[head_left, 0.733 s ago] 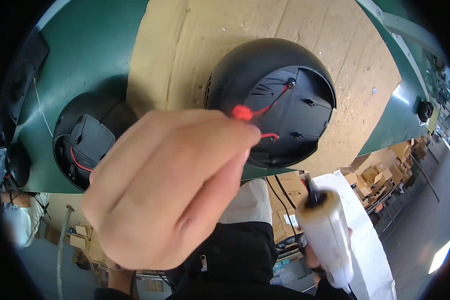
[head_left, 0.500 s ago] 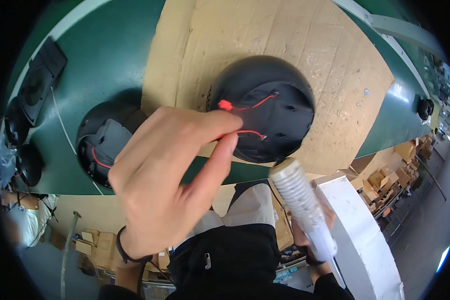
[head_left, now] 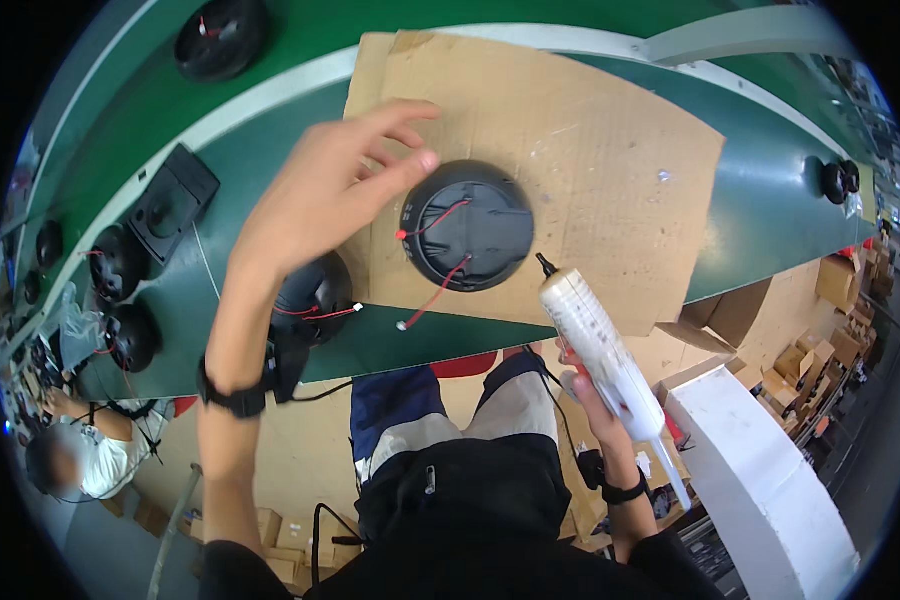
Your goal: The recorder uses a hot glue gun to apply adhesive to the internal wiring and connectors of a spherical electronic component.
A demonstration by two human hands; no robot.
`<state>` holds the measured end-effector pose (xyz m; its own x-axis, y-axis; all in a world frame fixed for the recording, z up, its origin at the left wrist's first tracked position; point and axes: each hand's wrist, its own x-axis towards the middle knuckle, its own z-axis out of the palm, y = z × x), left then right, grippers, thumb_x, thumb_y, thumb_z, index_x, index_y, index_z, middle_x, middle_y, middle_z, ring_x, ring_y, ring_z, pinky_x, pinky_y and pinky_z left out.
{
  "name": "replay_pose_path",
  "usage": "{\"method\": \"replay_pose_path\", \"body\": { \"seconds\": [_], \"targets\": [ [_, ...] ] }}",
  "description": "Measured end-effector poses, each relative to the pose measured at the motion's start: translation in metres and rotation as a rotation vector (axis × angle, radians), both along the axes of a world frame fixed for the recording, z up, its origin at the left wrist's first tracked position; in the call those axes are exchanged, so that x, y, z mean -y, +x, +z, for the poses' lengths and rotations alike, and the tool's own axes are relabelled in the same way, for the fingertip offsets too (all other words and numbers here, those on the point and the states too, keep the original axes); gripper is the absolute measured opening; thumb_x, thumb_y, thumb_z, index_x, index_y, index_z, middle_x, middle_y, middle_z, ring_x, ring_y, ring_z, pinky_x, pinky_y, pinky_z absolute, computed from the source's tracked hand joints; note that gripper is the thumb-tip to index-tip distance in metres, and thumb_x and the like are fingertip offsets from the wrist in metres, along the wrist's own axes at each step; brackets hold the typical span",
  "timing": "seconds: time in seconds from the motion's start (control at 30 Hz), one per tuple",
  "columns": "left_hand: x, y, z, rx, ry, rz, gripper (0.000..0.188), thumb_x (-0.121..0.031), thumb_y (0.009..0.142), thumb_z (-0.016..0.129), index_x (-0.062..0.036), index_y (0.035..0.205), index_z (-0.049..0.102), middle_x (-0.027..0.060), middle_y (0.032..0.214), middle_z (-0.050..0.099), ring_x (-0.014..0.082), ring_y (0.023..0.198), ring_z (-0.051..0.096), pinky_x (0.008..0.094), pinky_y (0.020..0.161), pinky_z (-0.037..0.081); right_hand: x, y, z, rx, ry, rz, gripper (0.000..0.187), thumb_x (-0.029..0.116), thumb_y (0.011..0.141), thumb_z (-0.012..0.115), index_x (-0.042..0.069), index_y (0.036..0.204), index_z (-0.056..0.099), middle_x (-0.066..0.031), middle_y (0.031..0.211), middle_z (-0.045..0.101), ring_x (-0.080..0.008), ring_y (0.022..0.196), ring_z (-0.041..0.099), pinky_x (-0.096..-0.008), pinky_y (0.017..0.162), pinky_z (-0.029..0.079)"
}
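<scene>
My left hand [head_left: 325, 185] hovers by the upper left of a round black housing [head_left: 500, 240], fingers spread and holding nothing. The housing lies on a flat cardboard sheet [head_left: 610, 150]. Two thin red leads come out of it: one ends in a red plug [head_left: 402, 235], the other in a white plug [head_left: 402, 325] at the lower left. In my right hand [head_left: 598, 405] is a white glue gun [head_left: 602, 340], its black nozzle tilted up toward the housing's lower right. A translucent stick [head_left: 675, 475] sticks out of its back end.
A second black housing [head_left: 315, 285] with red leads sits partly behind my left forearm. Farther left are a square black speaker [head_left: 170, 200] and several round black housings. A white panel [head_left: 760, 480] stands at right. Another person [head_left: 100, 460] is at the lower left.
My left hand has let go of the red lead and moved up and left, opening. The glue gun's black nozzle now shows plainly. The whole view has shifted, showing more of the bench.
</scene>
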<state>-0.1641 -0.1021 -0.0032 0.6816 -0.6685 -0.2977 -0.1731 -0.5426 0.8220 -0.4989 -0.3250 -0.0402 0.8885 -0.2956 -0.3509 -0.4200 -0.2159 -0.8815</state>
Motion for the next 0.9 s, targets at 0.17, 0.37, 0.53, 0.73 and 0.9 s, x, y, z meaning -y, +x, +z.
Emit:
{"method": "replay_pose_path", "body": {
  "seconds": [0.17, 0.37, 0.53, 0.73, 0.9],
  "targets": [
    [0.025, 0.019, -0.066, -0.031, -0.074, -0.526, 0.054, -0.033, 0.104, 0.055, -0.0126, 0.152, 0.043, 0.0115, 0.132, 0.062, 0.0180, 0.102, 0.064, 0.0322, 0.093, 0.051, 0.020, 0.008, 0.013, 0.065, 0.606, -0.226, 0.042, 0.016, 0.099, 0.064, -0.001, 0.136, 0.055, -0.0147, 0.135, 0.060, -0.0247, 0.117, 0.063, -0.0381, 0.102, 0.050],
    [0.033, 0.011, -0.030, -0.414, 0.219, -0.314, 0.051, -0.023, 0.102, 0.060, -0.0178, 0.152, 0.047, 0.0030, 0.126, 0.064, 0.0092, 0.092, 0.061, 0.0264, 0.062, 0.053, 0.030, -0.026, -0.022, 0.190, 0.857, -0.544, 0.040, 0.017, 0.096, 0.066, 0.002, 0.132, 0.057, -0.0155, 0.127, 0.062, -0.0277, 0.109, 0.065, -0.0416, 0.090, 0.056],
    [0.127, 0.008, -0.042, -0.530, 0.004, -0.125, 0.055, -0.015, 0.102, 0.060, -0.0136, 0.154, 0.041, 0.0041, 0.127, 0.064, 0.0099, 0.089, 0.063, 0.0243, 0.070, 0.055, 0.068, -0.066, -0.012, 0.397, 0.845, -0.834, 0.031, 0.016, 0.097, 0.064, 0.003, 0.125, 0.059, -0.0187, 0.127, 0.062, -0.0349, 0.110, 0.067, -0.0438, 0.088, 0.057],
    [0.337, -0.019, -0.055, -0.457, -0.189, -0.118, 0.054, -0.021, 0.102, 0.060, -0.0134, 0.153, 0.042, 0.0064, 0.112, 0.068, 0.0131, 0.085, 0.068, 0.0327, 0.065, 0.064, 0.083, -0.101, -0.016, 0.426, 0.769, -0.998, 0.031, 0.013, 0.097, 0.062, 0.003, 0.126, 0.061, -0.0189, 0.126, 0.064, -0.0346, 0.107, 0.068, -0.0431, 0.085, 0.058],
    [0.490, -0.059, -0.097, -0.408, -0.104, -0.069, 0.062, -0.035, 0.099, 0.064, -0.0163, 0.154, 0.041, 0.0079, 0.114, 0.066, 0.0170, 0.094, 0.068, 0.0375, 0.069, 0.063, 0.100, -0.129, -0.014, 0.435, 0.788, -1.056, 0.034, 0.013, 0.095, 0.063, 0.002, 0.128, 0.060, -0.0217, 0.132, 0.062, -0.0324, 0.106, 0.069, -0.0412, 0.086, 0.057]
  ]
}}
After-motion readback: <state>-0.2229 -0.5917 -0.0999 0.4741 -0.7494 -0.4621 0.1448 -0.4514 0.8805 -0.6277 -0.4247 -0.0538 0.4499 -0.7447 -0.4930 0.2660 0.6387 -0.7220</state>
